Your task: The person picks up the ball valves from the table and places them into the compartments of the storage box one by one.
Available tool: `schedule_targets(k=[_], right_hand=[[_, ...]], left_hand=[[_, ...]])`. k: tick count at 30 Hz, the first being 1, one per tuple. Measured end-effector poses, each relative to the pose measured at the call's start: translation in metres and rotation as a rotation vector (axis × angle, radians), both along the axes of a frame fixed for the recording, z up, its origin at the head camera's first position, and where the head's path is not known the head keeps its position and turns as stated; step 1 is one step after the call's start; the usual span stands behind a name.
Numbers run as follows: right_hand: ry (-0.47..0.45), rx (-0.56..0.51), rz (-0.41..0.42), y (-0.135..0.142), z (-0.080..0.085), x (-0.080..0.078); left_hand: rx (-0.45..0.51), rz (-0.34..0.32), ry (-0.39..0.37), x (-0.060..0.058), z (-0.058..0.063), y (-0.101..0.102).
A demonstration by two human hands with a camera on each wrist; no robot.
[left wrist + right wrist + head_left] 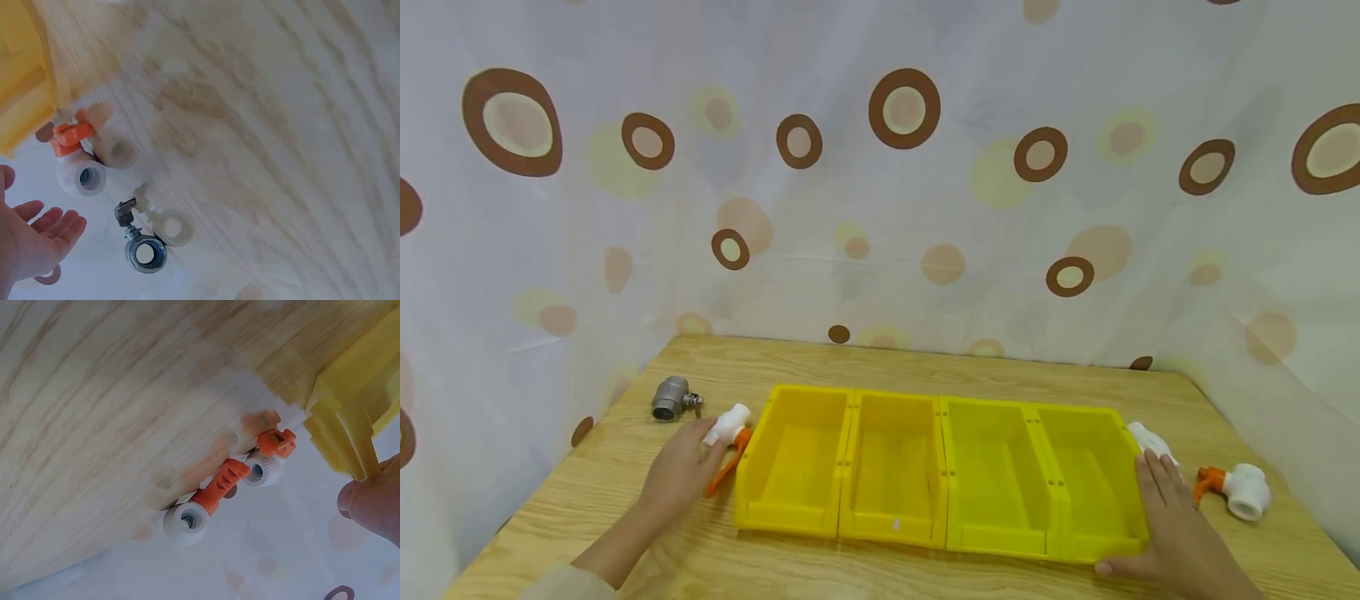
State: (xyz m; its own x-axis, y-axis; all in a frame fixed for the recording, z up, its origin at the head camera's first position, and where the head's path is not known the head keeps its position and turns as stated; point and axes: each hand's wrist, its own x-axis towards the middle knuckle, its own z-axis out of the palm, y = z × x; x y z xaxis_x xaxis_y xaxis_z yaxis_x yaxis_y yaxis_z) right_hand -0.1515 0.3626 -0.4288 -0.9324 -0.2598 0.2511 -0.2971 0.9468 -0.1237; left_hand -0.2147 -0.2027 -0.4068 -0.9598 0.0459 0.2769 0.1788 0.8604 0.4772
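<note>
A row of several yellow bins (pixel 891 531) stands joined side by side on the wooden table. My right hand (pixel 1176 533) rests against the right end bin, fingers straight along its outer side. In the right wrist view the thumb (pixel 375 503) is at the bin's corner (pixel 340 434). My left hand (pixel 679 468) is beside a white ball valve with an orange handle (pixel 727 425), left of the row. In the left wrist view, that hand (pixel 40 240) has relaxed, spread fingers and holds nothing, apart from the white valve (pixel 80 172).
Behind the left hand lies a grey metal valve (pixel 672 398). To the right of the bins are two white valves, one partly hidden behind my fingers (pixel 1150 439) and one farther right (pixel 1247 492). A patterned curtain (pixel 880 200) borders the table's back and sides.
</note>
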Motion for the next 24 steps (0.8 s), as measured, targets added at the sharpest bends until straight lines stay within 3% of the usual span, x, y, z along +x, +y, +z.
schedule_targets(k=[7, 13, 24], right_hand=[[0.077, 0.022, 0.029, 0.001, -0.002, 0.001], [0.062, 0.011, 0.026, 0.001, -0.003, 0.001], [0.046, -0.008, 0.017, 0.001, -0.005, 0.001]], left_hand=[[-0.091, 0.008, -0.035, -0.023, -0.006, -0.003], [-0.131, -0.033, -0.018, -0.037, -0.012, -0.001], [-0.203, -0.071, -0.017, -0.045, -0.018, 0.0]])
